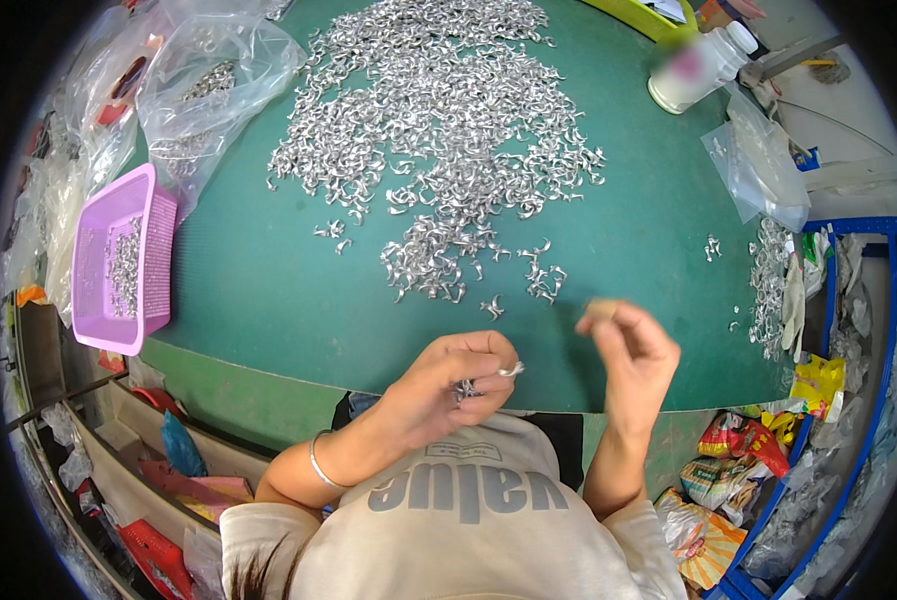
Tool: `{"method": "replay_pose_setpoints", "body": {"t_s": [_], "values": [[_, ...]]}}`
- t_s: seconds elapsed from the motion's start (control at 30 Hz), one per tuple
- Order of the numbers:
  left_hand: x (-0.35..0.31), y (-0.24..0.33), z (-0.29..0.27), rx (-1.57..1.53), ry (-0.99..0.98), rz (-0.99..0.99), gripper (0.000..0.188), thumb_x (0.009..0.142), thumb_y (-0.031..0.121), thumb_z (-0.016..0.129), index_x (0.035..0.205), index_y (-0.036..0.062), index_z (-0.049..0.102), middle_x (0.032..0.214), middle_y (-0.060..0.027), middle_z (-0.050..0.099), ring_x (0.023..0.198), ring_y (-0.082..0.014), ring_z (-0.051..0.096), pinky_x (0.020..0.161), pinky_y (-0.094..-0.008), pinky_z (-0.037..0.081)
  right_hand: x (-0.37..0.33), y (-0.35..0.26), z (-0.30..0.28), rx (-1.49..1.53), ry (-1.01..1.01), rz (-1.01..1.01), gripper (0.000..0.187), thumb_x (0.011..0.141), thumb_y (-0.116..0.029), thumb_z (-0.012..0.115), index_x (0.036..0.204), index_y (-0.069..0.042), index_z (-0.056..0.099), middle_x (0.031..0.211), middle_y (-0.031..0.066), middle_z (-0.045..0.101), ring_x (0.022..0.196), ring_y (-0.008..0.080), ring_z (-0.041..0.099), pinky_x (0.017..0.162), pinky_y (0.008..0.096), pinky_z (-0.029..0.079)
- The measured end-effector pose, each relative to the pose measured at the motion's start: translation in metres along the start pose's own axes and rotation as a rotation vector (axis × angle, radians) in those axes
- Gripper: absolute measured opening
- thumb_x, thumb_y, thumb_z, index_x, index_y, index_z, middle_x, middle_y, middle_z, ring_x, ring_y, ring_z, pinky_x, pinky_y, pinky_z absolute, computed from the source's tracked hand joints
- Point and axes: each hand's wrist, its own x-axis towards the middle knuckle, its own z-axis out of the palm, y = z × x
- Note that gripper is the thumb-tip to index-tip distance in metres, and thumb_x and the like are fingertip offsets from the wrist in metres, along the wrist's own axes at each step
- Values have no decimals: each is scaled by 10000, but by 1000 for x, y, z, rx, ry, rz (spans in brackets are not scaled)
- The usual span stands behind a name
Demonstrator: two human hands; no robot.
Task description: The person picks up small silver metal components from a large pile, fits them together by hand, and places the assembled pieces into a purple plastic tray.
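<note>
A large pile of small, curved silver metal pieces [459, 120] spreads over the green table [269, 290]. Close to the table's front edge, my left hand [434, 390] is closed round several of these pieces, and one curved metal piece [512, 370] sticks out between thumb and forefinger. My right hand [637, 355] is raised to the right, thumb and forefinger pinched together. A tan covering seems to sit on its fingertip; blur hides whether anything is in the pinch. A few loose pieces [544, 278] lie just beyond both hands.
A pink basket [159, 260] holding metal pieces stands at the left, beside a clear plastic bag [209, 110]. On the far right are a white bottle [699, 70] and a smaller heap of pieces [767, 290]. Blue shelving [884, 350] rises beyond the right edge.
</note>
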Motion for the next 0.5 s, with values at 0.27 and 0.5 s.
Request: {"method": "replay_pose_setpoints", "body": {"t_s": [0.27, 0.5], "values": [[6, 1, -3, -3, -67, -19, 196, 875, 179, 430, 794, 9, 483, 665, -47, 431, 444, -74, 314, 362, -206, 218, 41, 35, 3, -925, -48, -410, 167, 700, 2, 617, 860, -45, 611, 872, 86, 548, 831, 246, 483, 715, 345, 370], [5, -5, -2, 294, 201, 17, 250, 918, 237, 441, 889, 11, 544, 575, 36, 372, 455, -26, 277, 369, -173, 195, 36, 37, -5, -888, -14, -401, 127, 696, -6, 621, 815, -44, 598, 847, 66, 566, 803, 225, 495, 692, 328, 352]]}}
